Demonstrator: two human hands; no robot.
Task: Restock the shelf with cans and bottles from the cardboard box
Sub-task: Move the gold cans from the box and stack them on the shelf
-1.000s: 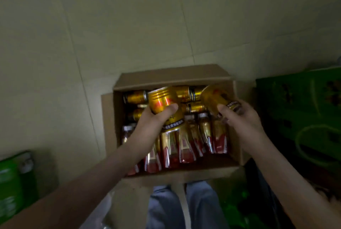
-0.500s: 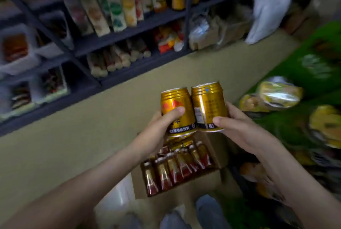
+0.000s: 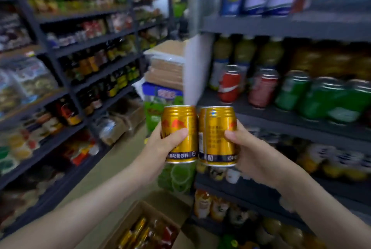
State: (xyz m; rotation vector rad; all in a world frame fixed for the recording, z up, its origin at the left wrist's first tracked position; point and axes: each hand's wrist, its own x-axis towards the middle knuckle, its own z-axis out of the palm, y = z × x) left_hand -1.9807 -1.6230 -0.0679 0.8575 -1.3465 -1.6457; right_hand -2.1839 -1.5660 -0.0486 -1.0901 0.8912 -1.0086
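We grip one gold can [image 3: 180, 134] in our left hand [image 3: 163, 146], another gold can [image 3: 217, 136] in our right hand [image 3: 249, 152]; neither is shelved, and the cardboard box [image 3: 152, 226] near us holds more.

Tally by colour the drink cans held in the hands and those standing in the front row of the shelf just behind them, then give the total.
Gold metal cans, held: 2
Red metal can: 1
Pink-red metal can: 1
Green metal cans, blurred: 3
Total: 7
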